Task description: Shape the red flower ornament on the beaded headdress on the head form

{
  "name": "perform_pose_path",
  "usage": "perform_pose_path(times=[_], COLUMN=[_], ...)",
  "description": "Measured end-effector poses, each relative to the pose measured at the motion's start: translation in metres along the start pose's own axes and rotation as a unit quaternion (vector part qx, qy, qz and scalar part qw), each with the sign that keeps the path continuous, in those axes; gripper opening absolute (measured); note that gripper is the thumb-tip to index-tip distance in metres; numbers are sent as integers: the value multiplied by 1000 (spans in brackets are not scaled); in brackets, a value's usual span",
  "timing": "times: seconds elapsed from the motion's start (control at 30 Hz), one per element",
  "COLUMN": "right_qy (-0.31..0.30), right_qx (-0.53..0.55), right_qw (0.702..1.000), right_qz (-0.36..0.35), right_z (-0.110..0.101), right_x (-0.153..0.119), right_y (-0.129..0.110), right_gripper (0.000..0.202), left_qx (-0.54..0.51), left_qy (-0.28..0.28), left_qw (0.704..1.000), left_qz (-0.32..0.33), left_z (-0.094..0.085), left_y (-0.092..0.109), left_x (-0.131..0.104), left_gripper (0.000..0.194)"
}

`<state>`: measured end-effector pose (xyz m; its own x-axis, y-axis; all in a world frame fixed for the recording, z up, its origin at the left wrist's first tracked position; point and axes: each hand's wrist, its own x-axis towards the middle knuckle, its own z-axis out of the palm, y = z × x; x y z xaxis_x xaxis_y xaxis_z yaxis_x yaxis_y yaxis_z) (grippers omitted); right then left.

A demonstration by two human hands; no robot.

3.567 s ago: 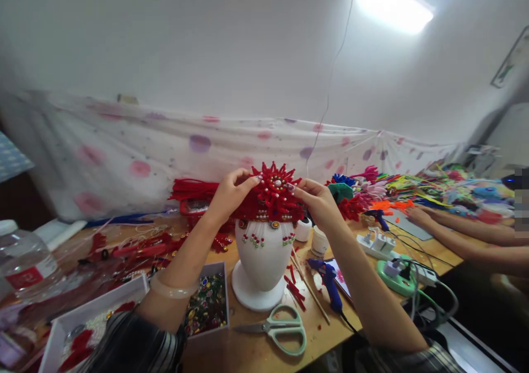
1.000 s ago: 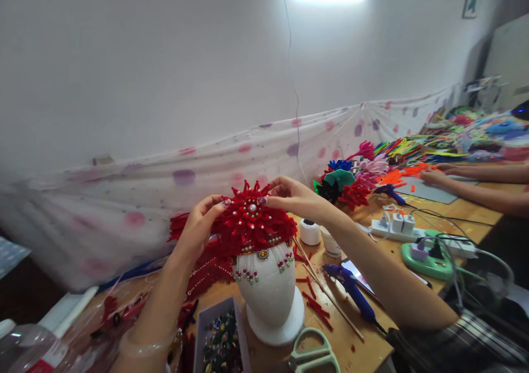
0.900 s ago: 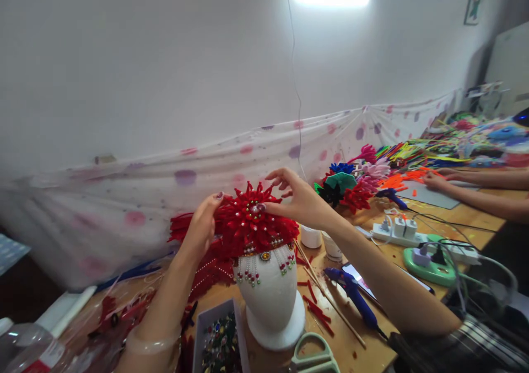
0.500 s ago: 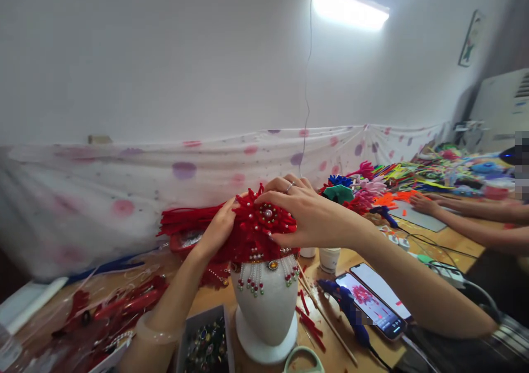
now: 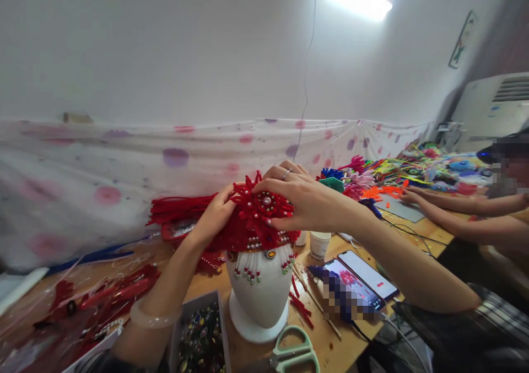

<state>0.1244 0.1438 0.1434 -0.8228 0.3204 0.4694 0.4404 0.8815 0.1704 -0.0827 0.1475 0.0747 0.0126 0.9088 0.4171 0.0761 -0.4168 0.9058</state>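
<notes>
Shifted since the earliest frame, the right hand [image 5: 306,194] no longer pinches the right-hand edge of the red flower [image 5: 261,210] with thumb and forefinger but spans its upper and right side. Its fingers curl over the top petals while the thumb presses low on the right, so it is clamped on the flower; a ring [image 5: 286,173] shows on one finger. Left hand [image 5: 217,213] lies against the flower's left side, and because its fingertips are partly hidden, how firmly they close cannot be told.

Pearl-centred and facing forward, the flower sits at the front of a red headdress [image 5: 231,235] worn by a white mannequin head [image 5: 260,301], which stands upright on the wooden surface [image 5: 343,340]. Beaded tassels [image 5: 253,267] hang below the headdress's edge, beside an amber gem [image 5: 270,254].

In front of the mannequin's base are green-handled scissors [image 5: 295,353]; a box [image 5: 226,334] of gems [image 5: 198,329] is near it. To the right lie short red strips [image 5: 301,307], a wooden stick [image 5: 334,329], a partly blurred blue glue gun [image 5: 317,272] and two phones side by side [image 5: 366,279]. Farther right, a co-worker's hands [image 5: 411,195] are near orange pieces [image 5: 384,192].
</notes>
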Motion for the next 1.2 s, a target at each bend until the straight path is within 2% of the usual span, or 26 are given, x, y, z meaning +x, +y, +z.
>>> perform_pose_path(times=[0.3,0.43,0.6,0.73,0.93,1.07,1.2], right_qy=[0,5,-13,-24,12,17,-1], right_qx=[-11,-9,68,114,78,74,119], right_qw=[1000,1000,998,993,995,995,990], right_qz=[3,-2,-10,13,62,70,71], right_z=[1,2,0,-1,0,0,-3], right_x=[0,0,1,0,-2,-2,-3], right_y=[-1,0,6,9,-1,-2,3], right_gripper=[44,45,44,47,38,35,41], left_qx=[4,1,12,23,16,13,4], left_qy=[-18,-14,-8,4,7,-5,5], left_qw=[1000,1000,999,999,999,998,996], left_qz=[-3,9,37,41,48,62,91], left_z=[-5,-6,-5,-5,-4,-2,-3], left_y=[-9,-11,-11,-12,-13,-11,-15], left_x=[4,5,5,8,10,6,7], left_gripper=[47,42,33,29,24,28,27])
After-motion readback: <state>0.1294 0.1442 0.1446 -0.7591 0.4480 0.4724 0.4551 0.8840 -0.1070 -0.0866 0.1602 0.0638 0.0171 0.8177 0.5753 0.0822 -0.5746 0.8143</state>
